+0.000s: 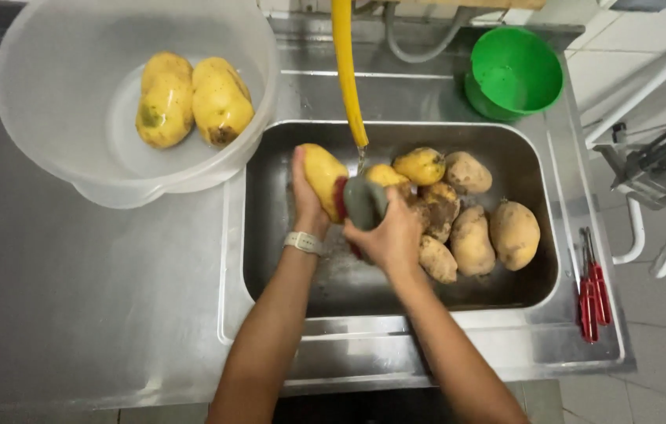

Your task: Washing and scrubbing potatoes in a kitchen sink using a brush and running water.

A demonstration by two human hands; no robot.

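Scrubbing step; your left hand (pixel 307 198) clamped on potato (pixel 323 177); right hand (pixel 390 235) clamped on scrubber (pixel 364 202) beside it, under hose (pixel 346 71); next likely needs turning potato.

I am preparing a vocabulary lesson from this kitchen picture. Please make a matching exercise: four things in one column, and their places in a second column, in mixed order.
Things:
1. two washed potatoes
2. green bowl
3. red-handled tools
4. unwashed potatoes

Places:
A. on the sink's right rim
B. inside the metal sink
C. in the clear plastic bowl
D. on the counter behind the sink

Pairs: 1-C, 2-D, 3-A, 4-B
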